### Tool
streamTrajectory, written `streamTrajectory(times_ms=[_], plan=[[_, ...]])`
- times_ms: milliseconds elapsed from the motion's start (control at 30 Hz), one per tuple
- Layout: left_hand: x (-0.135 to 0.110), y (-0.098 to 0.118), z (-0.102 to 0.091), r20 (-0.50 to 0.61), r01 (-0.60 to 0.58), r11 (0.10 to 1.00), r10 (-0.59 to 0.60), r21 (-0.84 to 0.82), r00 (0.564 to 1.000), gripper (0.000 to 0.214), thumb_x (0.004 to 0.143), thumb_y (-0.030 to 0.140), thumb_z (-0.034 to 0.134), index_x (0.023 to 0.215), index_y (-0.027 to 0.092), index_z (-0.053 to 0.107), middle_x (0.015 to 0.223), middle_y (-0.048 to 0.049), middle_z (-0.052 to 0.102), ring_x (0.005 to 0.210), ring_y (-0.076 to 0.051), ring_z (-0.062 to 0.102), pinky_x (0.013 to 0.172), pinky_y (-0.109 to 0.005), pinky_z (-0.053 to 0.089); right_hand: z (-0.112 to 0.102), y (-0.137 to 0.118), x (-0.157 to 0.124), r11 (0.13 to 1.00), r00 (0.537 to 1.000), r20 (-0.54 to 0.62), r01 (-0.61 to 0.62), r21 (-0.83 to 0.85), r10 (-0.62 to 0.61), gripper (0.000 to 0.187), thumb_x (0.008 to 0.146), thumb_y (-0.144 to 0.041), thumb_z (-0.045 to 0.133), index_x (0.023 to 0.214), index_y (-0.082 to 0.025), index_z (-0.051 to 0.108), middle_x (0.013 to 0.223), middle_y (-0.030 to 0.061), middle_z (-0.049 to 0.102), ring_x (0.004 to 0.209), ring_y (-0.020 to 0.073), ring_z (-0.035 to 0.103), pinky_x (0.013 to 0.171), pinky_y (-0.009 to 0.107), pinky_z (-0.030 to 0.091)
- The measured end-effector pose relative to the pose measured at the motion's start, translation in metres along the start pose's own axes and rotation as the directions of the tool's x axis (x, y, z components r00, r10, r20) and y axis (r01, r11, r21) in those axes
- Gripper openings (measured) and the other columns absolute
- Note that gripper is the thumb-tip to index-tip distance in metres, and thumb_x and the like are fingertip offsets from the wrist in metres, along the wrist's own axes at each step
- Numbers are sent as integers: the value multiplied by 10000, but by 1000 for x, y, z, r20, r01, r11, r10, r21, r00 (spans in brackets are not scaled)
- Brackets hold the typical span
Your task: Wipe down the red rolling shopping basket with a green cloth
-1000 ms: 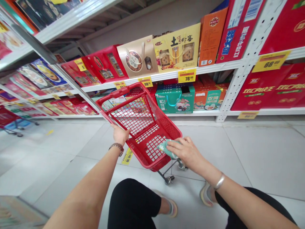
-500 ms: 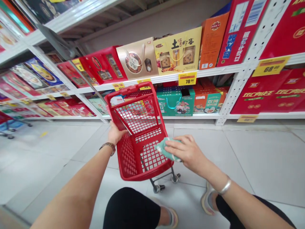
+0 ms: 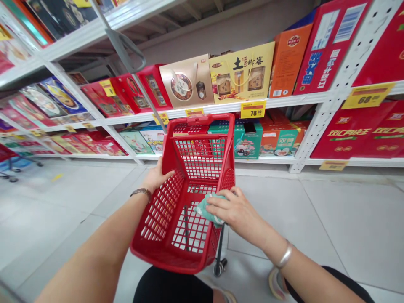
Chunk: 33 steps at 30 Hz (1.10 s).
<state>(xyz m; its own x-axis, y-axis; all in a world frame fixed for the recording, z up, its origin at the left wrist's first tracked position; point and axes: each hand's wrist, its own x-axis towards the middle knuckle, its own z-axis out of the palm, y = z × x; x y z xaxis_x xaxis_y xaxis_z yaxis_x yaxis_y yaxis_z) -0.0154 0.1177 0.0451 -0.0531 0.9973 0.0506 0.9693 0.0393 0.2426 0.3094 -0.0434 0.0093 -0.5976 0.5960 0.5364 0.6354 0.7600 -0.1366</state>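
My left hand (image 3: 157,176) grips the left rim of a red plastic shopping basket on a wheeled frame (image 3: 162,214). My right hand (image 3: 235,210) sits over the basket's near right side and holds a soft teal-and-white cloth (image 3: 208,210), which bunches out under my fingers. The basket's open mesh interior shows nothing else inside it. A thin dark metal leg runs down to a small caster (image 3: 220,266) below the basket. A long grey rod with a loop handle (image 3: 126,52) rises from the basket's far left corner.
White metal shelving (image 3: 202,107) holds boxed gift sets in red, gold and green, with yellow price tags, directly ahead and to the left. A grey tile floor (image 3: 347,223) lies around the basket. Another red cart (image 3: 6,153) stands at the far left.
The basket has swung from leaning left to pointing straight ahead, and its far end has risen. My left hand now holds the side rim. The cloth stays in my right hand.
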Motion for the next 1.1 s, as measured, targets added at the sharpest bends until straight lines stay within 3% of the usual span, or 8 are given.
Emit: streamTrajectory(times_ms=[233,400,533,600,700,767,933,1100], plan=[[-3,26,5,68,-82,992,75,94,995,886,941,513,547,1654,127,191,1284,-188,745,1194,-294,711,984,-353,519,-4,60,-1,978,971,-196,-164,-126,138,374,992,-61,574,1245,-294,722,1342,10,734,1128,229,570,855,398,306],[-20,51,-3,-57,39,975,-27,220,998,679,1021,462,376,1631,165,337,1332,-193,723,1258,-322,674,1096,-433,447,-9,81,-3,934,928,-280,-304,-186,246,441,930,-15,568,1236,-288,732,1334,27,736,1148,246,556,870,411,308],[-67,36,-9,-201,289,954,-270,74,942,750,997,517,380,1617,98,331,1471,-255,610,1374,-390,576,1184,-593,342,-9,78,-3,919,917,-302,-332,-214,260,406,913,-27,567,1182,-272,747,1276,33,759,1111,261,534,864,420,310],[-98,19,-3,-170,421,907,-413,14,895,827,965,584,410,1598,57,343,1496,-296,567,1381,-446,554,1149,-643,372,-12,73,-3,913,917,-294,-341,-222,271,399,909,-24,558,1161,-268,748,1270,29,759,1093,266,523,852,421,308],[-136,-1,16,-7,521,850,-523,-77,853,871,937,591,463,1557,-14,371,1467,-321,582,1371,-412,574,1112,-533,461,-18,67,-3,905,922,-251,-354,-234,295,379,914,-40,550,1146,-265,747,1271,34,751,1074,275,509,829,427,304],[-149,-4,28,21,523,845,-524,-110,851,832,931,573,485,1520,-12,417,1433,-310,616,1337,-376,613,1074,-460,500,-22,64,-5,901,925,-223,-357,-245,306,375,923,-59,540,1153,-271,746,1255,46,750,1070,284,501,826,435,301],[-147,12,34,-6,493,870,-493,-13,870,623,947,571,450,1289,76,608,1249,-273,723,1161,-386,709,925,-452,557,-28,62,-19,900,917,-239,-371,-228,318,396,918,-69,555,1190,-291,740,1285,39,744,1091,282,503,854,439,300],[-127,22,25,-11,413,910,-413,47,911,470,956,514,449,1145,125,634,1145,-239,761,1078,-360,737,866,-421,555,-39,73,-37,888,907,-266,-391,-241,327,417,935,-59,564,1236,-295,729,1331,28,734,1105,266,535,860,422,313]])
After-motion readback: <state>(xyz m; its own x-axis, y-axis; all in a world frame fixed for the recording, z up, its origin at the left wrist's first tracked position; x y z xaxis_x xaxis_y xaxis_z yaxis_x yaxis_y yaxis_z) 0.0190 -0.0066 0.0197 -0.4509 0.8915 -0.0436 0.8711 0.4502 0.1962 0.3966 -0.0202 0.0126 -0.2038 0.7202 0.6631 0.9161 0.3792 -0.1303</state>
